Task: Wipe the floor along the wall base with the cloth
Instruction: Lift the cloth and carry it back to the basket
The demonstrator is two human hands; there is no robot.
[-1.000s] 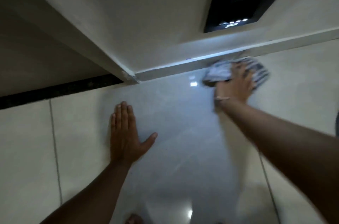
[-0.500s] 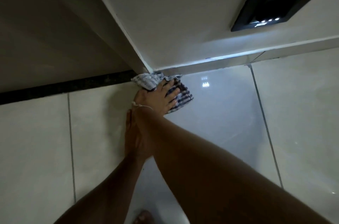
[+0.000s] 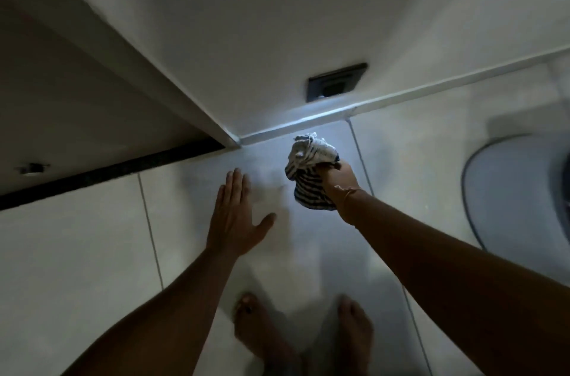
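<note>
A striped white and dark cloth [image 3: 310,166] hangs bunched in my right hand [image 3: 337,178], lifted off the pale tiled floor [image 3: 92,252] a short way in front of the wall base [image 3: 296,126]. The fingers of that hand are closed around the cloth's middle. My left hand [image 3: 234,215] is held flat and open over the tile to the left of the cloth, fingers together and thumb out, holding nothing. Whether it touches the floor is unclear. The white skirting runs from the wall corner [image 3: 233,139] towards the right.
A dark wall socket plate [image 3: 336,82] sits just above the skirting. A black threshold strip [image 3: 108,172] runs left from the corner. A grey rounded object [image 3: 518,196] stands at the right. My two bare feet [image 3: 302,332] are at the bottom.
The view has pulled back and up from the floor. My right hand has left the corner, gathered the cloth into a bunch and lifted it. My left hand is uncovered again.
</note>
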